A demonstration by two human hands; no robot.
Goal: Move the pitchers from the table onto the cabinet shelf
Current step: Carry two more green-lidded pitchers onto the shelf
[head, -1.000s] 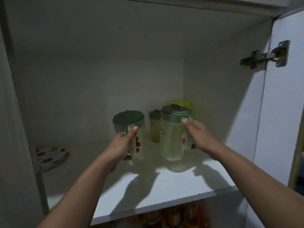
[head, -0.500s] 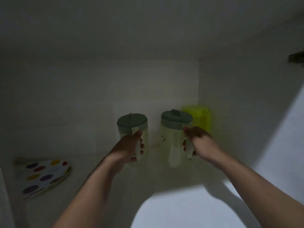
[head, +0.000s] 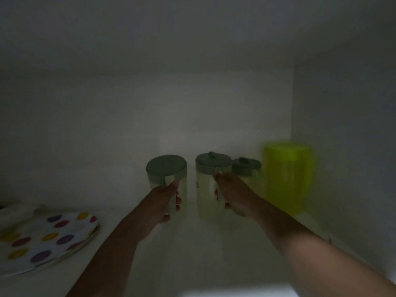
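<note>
Both pitchers are deep in the cabinet, near the back wall (head: pixel 128 136), one per hand. My left hand (head: pixel 164 202) is wrapped around the handle of the left pitcher (head: pixel 167 179); my right hand (head: pixel 232 195) is closed on the handle of the right pitcher (head: pixel 205 185). The key relation: each pitcher sits at 12 o'clock from its hand, long axis upright, handles facing back toward me, the two bodies close side by side with a narrow gap between. Each hand has its own load, so neither is nearer.

I can't tell whether the bases are resting on the shelf (head: pixel 192 254); it's too dark and blurred down there. My guess is that set-down is the current step.

Both pitchers are pale translucent plastic cylinders with dull green round lids, and the right lid has a knob. A smaller jar with the same kind of lid (head: pixel 246 168) stands at 1 o'clock, just behind my right hand. A neon-green translucent container (head: pixel 287 176) stands at 2 o'clock in the corner. A polka-dot plate (head: pixel 42 239) lies at 8 o'clock, well apart.
</note>
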